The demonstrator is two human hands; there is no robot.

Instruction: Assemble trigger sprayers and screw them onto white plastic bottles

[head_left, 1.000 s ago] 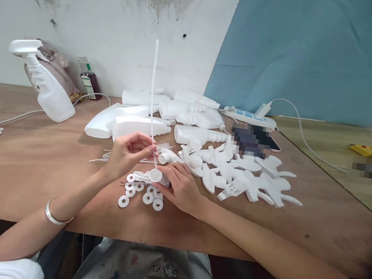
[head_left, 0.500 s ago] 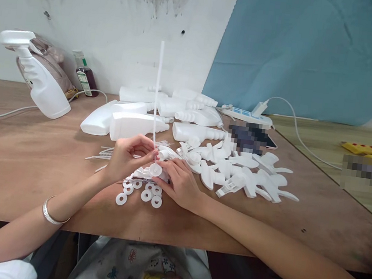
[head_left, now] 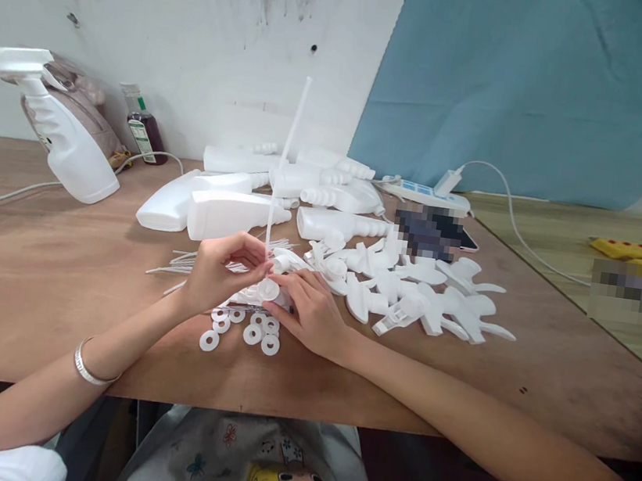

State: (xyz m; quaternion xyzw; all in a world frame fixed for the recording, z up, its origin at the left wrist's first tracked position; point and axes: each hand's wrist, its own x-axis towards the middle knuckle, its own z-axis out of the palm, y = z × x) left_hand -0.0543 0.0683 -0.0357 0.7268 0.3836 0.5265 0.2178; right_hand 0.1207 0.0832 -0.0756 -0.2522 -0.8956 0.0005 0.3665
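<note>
My left hand (head_left: 232, 272) pinches a thin white plastic tube (head_left: 289, 149) near its lower end; the tube stands up, tilted slightly right. Its bottom meets a small round white plastic piece (head_left: 268, 289), which my right hand (head_left: 312, 310) grips between thumb and fingers. Whether the tube sits inside that piece, I cannot tell. Just in front of my hands lie several flat white washers (head_left: 253, 334). Behind my left hand are loose thin tubes (head_left: 176, 262), partly hidden. Other small white parts under my fingers are mostly covered.
White spray trigger heads (head_left: 408, 295) are heaped on the right. Several white bottles (head_left: 230, 215) lie behind the hands. An assembled spray bottle (head_left: 81, 154) leans at the left beside a dark glass bottle (head_left: 144, 130). A power strip (head_left: 426, 197) and phones (head_left: 428, 233) are at back right.
The tube's upper end has swung to the right. Both hands keep their hold in nearly the same place, and the view has shifted slightly.
</note>
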